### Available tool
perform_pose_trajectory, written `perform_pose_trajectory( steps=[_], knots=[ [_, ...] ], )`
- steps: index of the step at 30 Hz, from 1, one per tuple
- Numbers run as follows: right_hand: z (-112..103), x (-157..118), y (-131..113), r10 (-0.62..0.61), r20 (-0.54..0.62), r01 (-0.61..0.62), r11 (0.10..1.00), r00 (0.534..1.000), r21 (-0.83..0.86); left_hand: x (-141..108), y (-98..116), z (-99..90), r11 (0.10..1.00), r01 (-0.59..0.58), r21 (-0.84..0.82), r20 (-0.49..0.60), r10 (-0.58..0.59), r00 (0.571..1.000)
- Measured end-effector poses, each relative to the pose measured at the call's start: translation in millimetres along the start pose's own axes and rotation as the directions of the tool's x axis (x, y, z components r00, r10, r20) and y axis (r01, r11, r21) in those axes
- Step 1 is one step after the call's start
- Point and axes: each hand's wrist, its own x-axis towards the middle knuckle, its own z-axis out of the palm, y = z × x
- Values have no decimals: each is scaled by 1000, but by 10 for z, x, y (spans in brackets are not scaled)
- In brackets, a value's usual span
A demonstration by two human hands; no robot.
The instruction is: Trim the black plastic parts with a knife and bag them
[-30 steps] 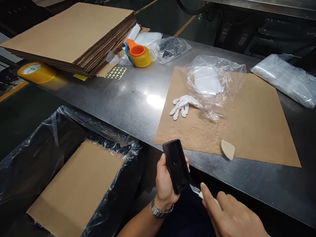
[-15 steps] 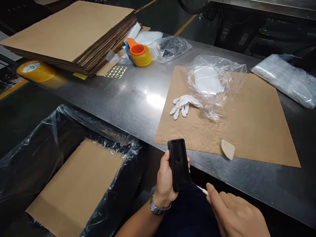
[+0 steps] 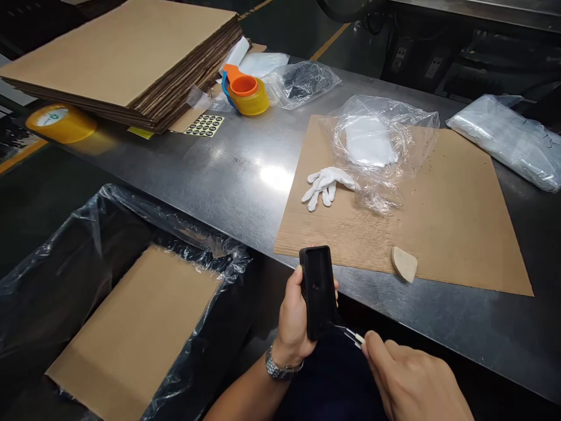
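A black, hollow, box-shaped part (image 3: 319,292) stands tilted in my left hand (image 3: 293,318), its open face toward me and a small hole in its floor. My fingers wrap around its sides. In my right hand (image 3: 409,374) is a slim white-handled tool (image 3: 358,338) with a thin metal tip, pinched between thumb and fingers. The tip reaches the part's lower right corner; whether it touches is too fine to tell. On the cardboard sheet (image 3: 464,234) beyond lie a tan wedge-shaped block (image 3: 404,264) and a white glove (image 3: 328,186).
A crumpled clear bag (image 3: 372,146) lies on the cardboard. Farther left are a tape dispenser (image 3: 249,96), a sticker sheet (image 3: 204,125), a tape roll (image 3: 61,124) and stacked cardboard (image 3: 127,52). A plastic-lined bin (image 3: 100,219) holding cardboard stands left, below the metal table edge.
The tool's tip has shifted slightly left and up at the part's lower right corner, and more of its metal shows. My right hand has turned a little; the left stays nearly still.
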Motion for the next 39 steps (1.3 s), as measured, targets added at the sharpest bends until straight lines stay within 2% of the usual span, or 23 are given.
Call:
perform_pose_trajectory(
  steps=[5,9,12,14,15,16,18,19,20,21,22,23,25,27,28,29,31,33,34,35,37,39],
  knots=[
    [14,-21,0,-22,43,21,1000,999,7,4,3,2,1000,6,6,-11,-6,1000],
    [113,-96,-18,4,93,-7,999,996,33,3,-21,12,998,-52,30,-35,53,998],
    [186,-125,-13,69,191,-90,991,979,103,-2,-48,6,985,-162,62,-34,164,986],
    [197,-105,14,132,331,-215,950,934,228,-8,-55,-3,970,-235,67,-8,236,972],
    [193,-87,34,146,431,-308,890,891,335,-9,-54,-8,966,-251,57,11,251,968],
    [188,-69,55,128,541,-418,785,831,457,-8,-48,-13,967,-250,41,30,249,968],
    [185,-45,94,-7,718,-640,447,696,625,1,-27,-19,976,-216,-1,56,216,975],
    [191,-43,107,-92,757,-718,263,647,645,10,-13,-20,982,-190,-19,58,191,980],
    [202,-48,114,-160,769,-763,108,619,637,21,2,-19,986,-161,-32,51,163,985],
    [215,-56,115,-200,766,-783,-7,611,622,33,17,-17,991,-131,-41,35,133,991],
    [226,-65,114,-218,758,-786,-84,614,613,45,31,-13,994,-100,-49,15,100,995],
    [232,-72,113,-217,751,-781,-136,623,609,57,43,-8,996,-67,-57,-3,67,998],
    [220,-76,133,-160,749,-765,-179,643,619,77,63,5,997,-11,-80,-33,9,999],
    [183,-73,216,-18,748,-741,-147,664,655,90,75,16,994,35,-108,-44,-40,998],
    [165,-74,291,87,730,-724,-93,678,683,94,79,21,991,55,-121,-42,-61,997],
    [153,-80,390,212,694,-709,-6,688,705,97,81,25,989,75,-130,-36,-80,996],
    [169,-103,645,473,556,-709,248,684,661,98,79,29,983,114,-142,-16,-117,993],
    [243,-128,935,673,348,-749,504,653,430,94,71,34,978,155,-140,8,-156,988],
    [295,-135,1073,721,246,-760,592,648,268,91,65,37,975,174,-137,21,-172,985],
    [351,-134,1197,743,157,-759,641,650,111,87,58,42,973,189,-134,34,-186,982],
    [447,-111,1382,739,33,-729,670,673,-142,77,45,56,970,210,-125,60,-204,977],
    [492,-69,1464,695,-61,-680,677,717,-282,66,36,74,968,225,-113,73,-218,973]
  ],
)
